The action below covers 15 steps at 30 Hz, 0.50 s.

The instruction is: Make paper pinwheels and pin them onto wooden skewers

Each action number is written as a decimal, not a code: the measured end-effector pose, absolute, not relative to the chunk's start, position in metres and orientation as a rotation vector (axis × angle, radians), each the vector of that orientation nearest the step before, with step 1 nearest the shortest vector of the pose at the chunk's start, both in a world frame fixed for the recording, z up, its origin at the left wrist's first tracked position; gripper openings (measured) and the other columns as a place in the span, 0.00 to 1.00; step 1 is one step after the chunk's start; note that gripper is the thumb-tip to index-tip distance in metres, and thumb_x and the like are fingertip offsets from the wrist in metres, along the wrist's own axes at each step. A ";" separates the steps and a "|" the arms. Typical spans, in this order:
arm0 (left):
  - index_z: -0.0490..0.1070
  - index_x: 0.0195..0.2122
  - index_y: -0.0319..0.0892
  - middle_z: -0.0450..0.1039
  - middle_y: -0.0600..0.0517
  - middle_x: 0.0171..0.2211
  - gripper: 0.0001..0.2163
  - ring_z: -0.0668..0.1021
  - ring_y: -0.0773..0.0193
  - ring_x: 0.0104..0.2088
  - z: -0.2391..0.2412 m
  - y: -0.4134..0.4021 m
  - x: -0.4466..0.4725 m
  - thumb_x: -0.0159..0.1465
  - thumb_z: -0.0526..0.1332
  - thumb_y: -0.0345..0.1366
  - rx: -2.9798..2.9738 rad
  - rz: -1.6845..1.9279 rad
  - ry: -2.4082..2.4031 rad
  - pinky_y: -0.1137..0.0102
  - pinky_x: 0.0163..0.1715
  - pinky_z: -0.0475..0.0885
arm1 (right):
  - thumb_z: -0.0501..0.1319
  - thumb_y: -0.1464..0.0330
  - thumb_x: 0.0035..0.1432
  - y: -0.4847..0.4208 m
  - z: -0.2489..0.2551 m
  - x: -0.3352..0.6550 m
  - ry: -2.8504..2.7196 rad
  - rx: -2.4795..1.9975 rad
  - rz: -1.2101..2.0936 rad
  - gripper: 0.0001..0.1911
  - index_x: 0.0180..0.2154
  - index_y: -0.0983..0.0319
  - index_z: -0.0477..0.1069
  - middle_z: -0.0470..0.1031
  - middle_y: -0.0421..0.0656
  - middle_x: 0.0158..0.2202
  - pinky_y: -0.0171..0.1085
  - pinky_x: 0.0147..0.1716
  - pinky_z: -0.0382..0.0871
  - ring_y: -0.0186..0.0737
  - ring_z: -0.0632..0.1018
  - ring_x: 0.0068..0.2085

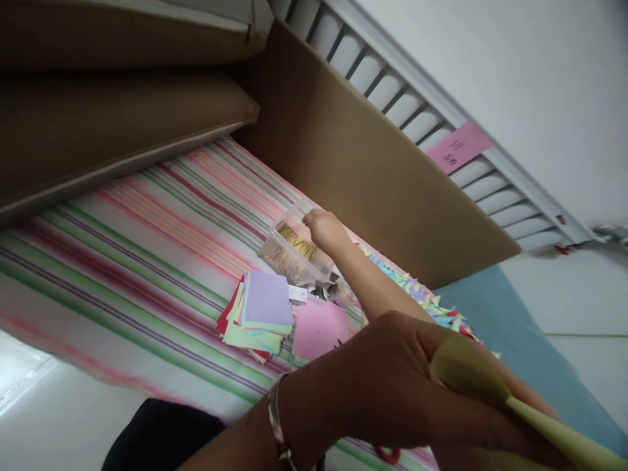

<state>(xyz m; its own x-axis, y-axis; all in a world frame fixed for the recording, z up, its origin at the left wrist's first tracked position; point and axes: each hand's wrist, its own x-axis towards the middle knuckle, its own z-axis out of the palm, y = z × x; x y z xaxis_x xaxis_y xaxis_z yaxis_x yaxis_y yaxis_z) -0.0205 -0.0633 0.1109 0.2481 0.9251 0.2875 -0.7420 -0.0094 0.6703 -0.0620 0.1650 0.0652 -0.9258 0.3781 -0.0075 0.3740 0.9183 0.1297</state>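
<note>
My left hand (383,386), with a silver bangle on the wrist, is large in the foreground and closed round a pale yellow piece of paper (471,366) that narrows at a pinch. Behind it, my right arm stretches to a clear plastic box (279,261). My right hand (326,229) is over the box's far side with its fingers curled; whatever they hold is too small to make out. Thin sticks (297,242) lie inside the box. Close by are a stack of coloured paper squares (265,301) and a pink paper sheet (321,327).
A striped cloth (147,255) covers the surface. Brown boards (363,157) stand at the back and left. Colourful paper pieces (441,311) lie in a row at right, beside a blue sheet (495,327). A red ring-shaped handle (388,454) shows below my left hand.
</note>
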 end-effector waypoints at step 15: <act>0.76 0.28 0.39 0.71 0.55 0.25 0.03 0.71 0.70 0.27 0.076 -0.032 0.005 0.53 0.67 0.33 1.002 1.362 0.468 0.74 0.31 0.67 | 0.68 0.60 0.44 0.042 0.055 0.165 2.404 2.206 -2.405 0.18 0.39 0.55 0.70 0.70 0.37 0.21 0.35 0.18 0.62 0.36 0.70 0.19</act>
